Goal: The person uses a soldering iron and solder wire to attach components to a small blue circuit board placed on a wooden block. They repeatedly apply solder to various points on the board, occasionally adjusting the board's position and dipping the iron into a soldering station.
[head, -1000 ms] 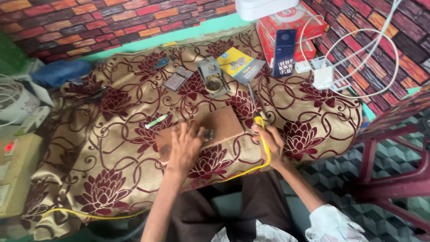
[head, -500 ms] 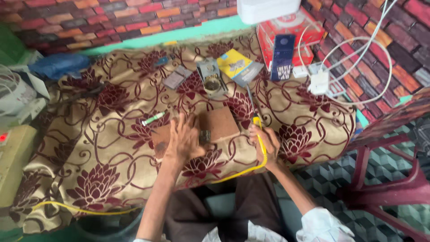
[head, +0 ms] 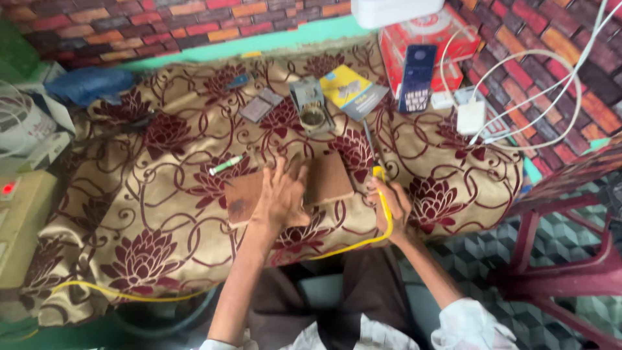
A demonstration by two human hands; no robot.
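Note:
My left hand (head: pixel 282 198) lies flat with fingers spread on a brown wooden board (head: pixel 327 179) that rests on the flowered cloth of the table (head: pixel 149 194). My right hand (head: pixel 393 202) grips a yellow-handled soldering iron (head: pixel 371 150), its thin dark tip pointing away from me beside the board's right edge. A yellow cord (head: pixel 382 228) runs from the handle down over the table's front edge and off to the left. What sits under my left palm is hidden.
Beyond the board lie a green-and-white pen-like tool (head: pixel 226 164), a small grey card (head: pixel 259 106), a metal stand with a coil (head: pixel 311 111), a yellow-blue booklet (head: pixel 353 91), a dark phone box (head: pixel 418 78), a red box (head: pixel 424 39) and a white charger with cables (head: pixel 471 116). A maroon chair (head: pixel 570 259) stands right.
The view has shifted slightly; my left hand has slid a little rightward on the board. My right hand keeps hold of the soldering iron in about the same place.

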